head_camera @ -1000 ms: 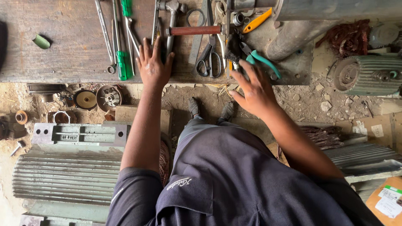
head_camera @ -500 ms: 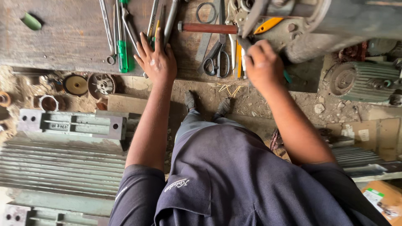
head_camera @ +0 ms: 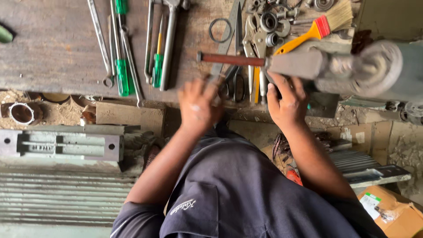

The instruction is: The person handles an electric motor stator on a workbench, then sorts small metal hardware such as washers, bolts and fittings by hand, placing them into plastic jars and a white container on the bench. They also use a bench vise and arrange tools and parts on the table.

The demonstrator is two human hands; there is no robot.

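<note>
Fingers (head_camera: 200, 88) of your left hand (head_camera: 198, 105) are spread and blurred, hovering over the near edge of the tabletop (head_camera: 57, 48) just short of the scissors (head_camera: 233, 81); they pinch nothing. Your right hand (head_camera: 288, 103) has its fingers loosely splayed under the grey hammer head (head_camera: 293, 64), touching or nearly touching it; whether they actually grip it, you cannot tell from this blur. The hammer lies crosswise, its reddish handle (head_camera: 231, 59) pointing left over the scissors and pliers (head_camera: 251, 35).

To do this well, settle one hand before moving the other. Close the right fingers fully around the hammer near its head, lift straight up so the handle clears the yellow brush (head_camera: 315, 31) and loose rings (head_camera: 220, 30), and keep the left hand flat on the wood, away from the green screwdrivers (head_camera: 121, 70).
</note>
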